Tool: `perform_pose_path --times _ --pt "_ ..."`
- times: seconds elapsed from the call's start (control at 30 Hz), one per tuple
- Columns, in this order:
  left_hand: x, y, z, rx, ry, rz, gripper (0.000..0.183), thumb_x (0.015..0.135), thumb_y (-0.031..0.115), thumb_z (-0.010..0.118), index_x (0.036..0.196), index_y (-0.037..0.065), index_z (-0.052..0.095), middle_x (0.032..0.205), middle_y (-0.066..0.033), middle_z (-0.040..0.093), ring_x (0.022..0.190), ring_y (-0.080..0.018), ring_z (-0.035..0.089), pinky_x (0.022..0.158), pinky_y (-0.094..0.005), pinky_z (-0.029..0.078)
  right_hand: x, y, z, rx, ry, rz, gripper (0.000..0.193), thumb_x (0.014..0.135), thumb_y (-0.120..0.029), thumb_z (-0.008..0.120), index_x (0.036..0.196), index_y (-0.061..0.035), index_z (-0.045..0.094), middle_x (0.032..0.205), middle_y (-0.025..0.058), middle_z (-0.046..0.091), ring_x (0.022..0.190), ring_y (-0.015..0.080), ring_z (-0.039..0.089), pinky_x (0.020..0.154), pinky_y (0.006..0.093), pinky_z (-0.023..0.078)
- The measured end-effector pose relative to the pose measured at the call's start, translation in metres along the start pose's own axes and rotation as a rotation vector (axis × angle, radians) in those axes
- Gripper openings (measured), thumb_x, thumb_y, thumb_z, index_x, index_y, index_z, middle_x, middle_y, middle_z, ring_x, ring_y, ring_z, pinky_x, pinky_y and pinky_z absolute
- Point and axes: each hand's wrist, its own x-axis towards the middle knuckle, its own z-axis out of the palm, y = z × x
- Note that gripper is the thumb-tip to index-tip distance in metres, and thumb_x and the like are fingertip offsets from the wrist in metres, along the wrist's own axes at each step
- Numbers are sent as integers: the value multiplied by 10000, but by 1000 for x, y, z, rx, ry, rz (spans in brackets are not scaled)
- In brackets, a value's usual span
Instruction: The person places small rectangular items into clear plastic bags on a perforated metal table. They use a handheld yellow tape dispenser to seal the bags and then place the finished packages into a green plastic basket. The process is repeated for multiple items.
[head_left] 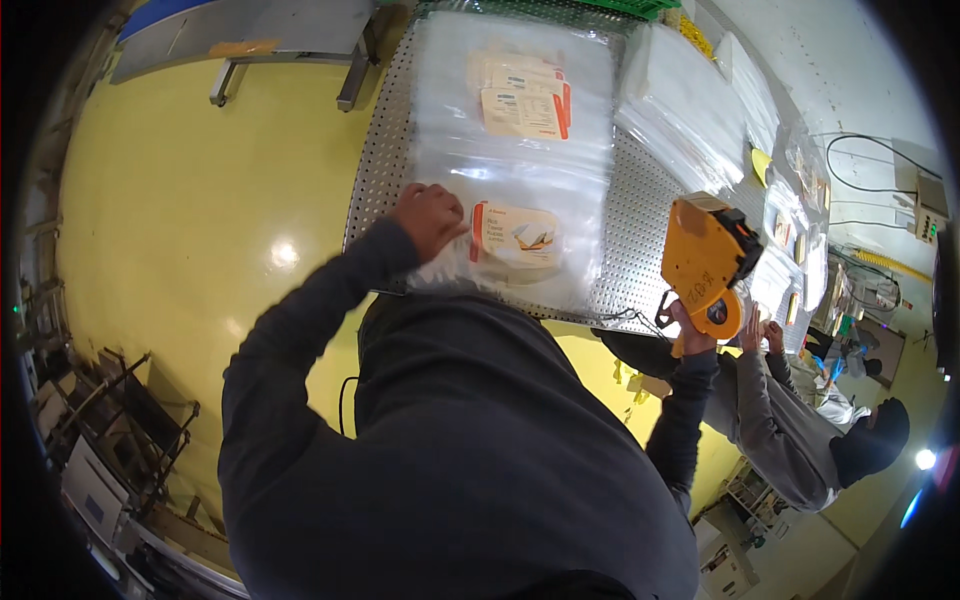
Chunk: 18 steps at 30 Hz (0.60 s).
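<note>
My left hand (430, 220) is at the left edge of a stack of clear plastic bags (570, 215), its fingers curled together. Whatever lies between those fingers is hidden. Beside its fingertips, a cream and red printed label (515, 238) shows on the near end of the bags. My right hand (692, 330) is wrapped round the handle of an orange label gun (697, 258), raised over the right side of the table. Farther back, several loose cream and red labels (525, 100) lie in an overlapping pile on the plastic.
The bags rest on a perforated metal table (640, 180). More stacked clear bags (685, 105) lie to the right, with a green crate (600, 5) at the far edge. A co-worker in grey (775, 430) works close on my right. A metal bench (270, 30) stands far left.
</note>
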Motion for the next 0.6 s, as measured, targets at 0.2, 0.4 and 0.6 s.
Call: perform_pose_path --times 0.2,0.4,0.6 --pt "171 -89 -73 -495 516 -220 306 850 352 672 819 53 724 799 -115 719 760 -267 684 717 -378 524 4 2 74 162 90 -72 265 881 -88 648 1110 32 590 868 106 658 773 220 661 701 347 531" --pt "149 -72 -69 -212 1544 -275 207 854 355 642 915 157 652 865 -41 634 835 -279 603 769 -423 459 -11 4 100 240 92 -62 334 837 -20 676 1135 -28 525 885 62 653 812 173 641 720 316 527" --pt "50 -11 5 314 594 -150 458 890 339 603 1321 191 550 1319 -73 527 1267 -266 435 1055 -572 253 -17 21 95 200 -11 12 436 766 -14 730 1147 -32 517 913 43 645 806 141 637 716 296 522"
